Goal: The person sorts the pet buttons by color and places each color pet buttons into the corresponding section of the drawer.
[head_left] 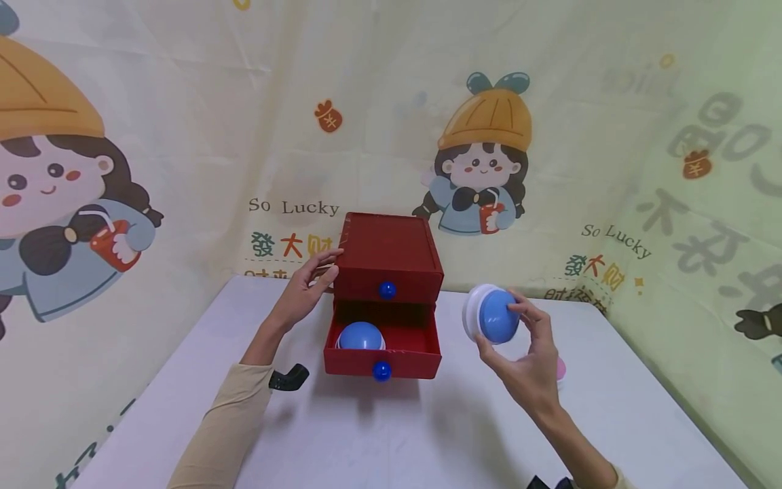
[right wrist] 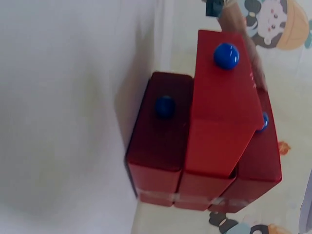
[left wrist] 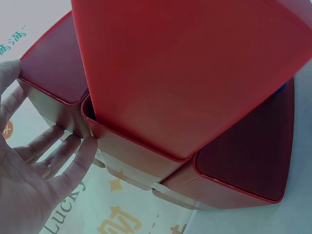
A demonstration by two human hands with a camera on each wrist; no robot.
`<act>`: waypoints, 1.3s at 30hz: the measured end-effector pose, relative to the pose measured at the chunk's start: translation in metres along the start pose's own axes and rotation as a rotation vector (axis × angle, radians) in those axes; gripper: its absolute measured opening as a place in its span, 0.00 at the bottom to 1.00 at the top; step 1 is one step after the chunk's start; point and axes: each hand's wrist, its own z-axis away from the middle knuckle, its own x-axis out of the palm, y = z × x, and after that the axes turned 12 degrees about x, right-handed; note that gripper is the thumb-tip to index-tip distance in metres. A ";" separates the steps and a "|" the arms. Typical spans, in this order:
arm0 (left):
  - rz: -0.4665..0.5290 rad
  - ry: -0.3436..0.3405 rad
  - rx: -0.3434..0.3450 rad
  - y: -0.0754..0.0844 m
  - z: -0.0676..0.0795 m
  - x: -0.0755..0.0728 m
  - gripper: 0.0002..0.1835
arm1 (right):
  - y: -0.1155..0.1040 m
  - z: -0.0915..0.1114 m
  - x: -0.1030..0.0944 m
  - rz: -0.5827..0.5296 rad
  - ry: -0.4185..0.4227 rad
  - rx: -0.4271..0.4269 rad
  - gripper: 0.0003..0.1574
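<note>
A red drawer box (head_left: 391,244) with blue knobs stands on the table; the right wrist view shows three stacked drawers. The middle drawer (head_left: 415,365) is pulled out, and a round blue-topped container (head_left: 360,335) with a white rim sits in its left part. My left hand (head_left: 303,288) touches the left side of the box near its top, fingers extended; in the left wrist view its fingertips (left wrist: 87,146) lie along the box's edge. To the right of the drawer, my right hand (head_left: 534,360) holds a blue-and-white round container (head_left: 497,316) above the table between thumb and fingers.
A pink object (head_left: 561,369) shows partly behind my right hand on the white table (head_left: 379,441). A printed cloth (head_left: 379,163) hangs behind the table and along both sides. A black piece (head_left: 290,377) sticks out at my left wrist.
</note>
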 end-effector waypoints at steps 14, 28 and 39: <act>-0.003 0.001 0.001 -0.002 -0.002 0.001 0.26 | -0.016 0.005 0.006 0.023 -0.071 -0.129 0.53; 0.008 -0.001 0.002 -0.002 -0.001 0.000 0.26 | -0.021 0.005 0.015 0.060 -0.174 -0.115 0.51; 0.007 0.003 -0.003 -0.002 -0.001 -0.001 0.26 | -0.023 0.002 0.028 0.023 -0.211 -0.134 0.46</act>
